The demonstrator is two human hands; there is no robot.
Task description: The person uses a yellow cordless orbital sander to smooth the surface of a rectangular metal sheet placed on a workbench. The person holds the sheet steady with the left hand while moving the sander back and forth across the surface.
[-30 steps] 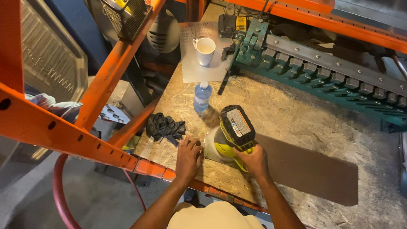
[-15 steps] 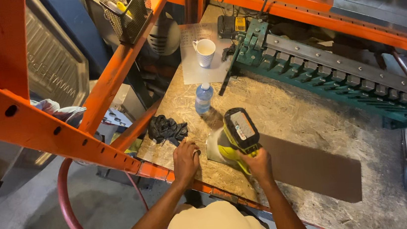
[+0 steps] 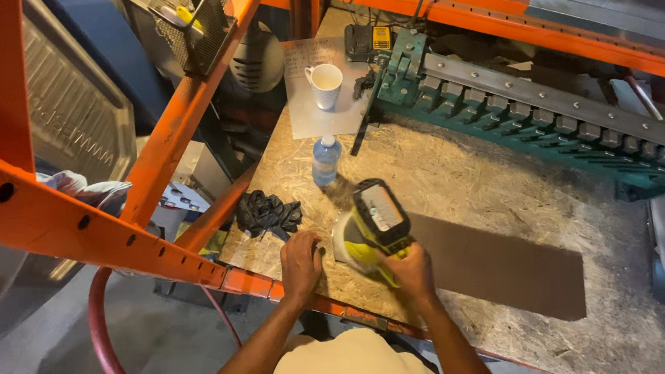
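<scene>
Yellow-green and black, the cordless power tool (image 3: 373, 228) is gripped by the right hand (image 3: 409, 269), closed around its handle, near the front edge of the chipboard bench (image 3: 512, 194). The left hand (image 3: 301, 263) is curled, fingers down on the board beside the tool's head. A firm two-handed hold and a level tool are best kept, judged from this.

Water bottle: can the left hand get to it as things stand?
Probably yes. The left hand rests on the board by the black gloves and holds nothing; the water bottle stands upright just beyond, with bare bench between them. The right hand holds the yellow power tool.
</scene>
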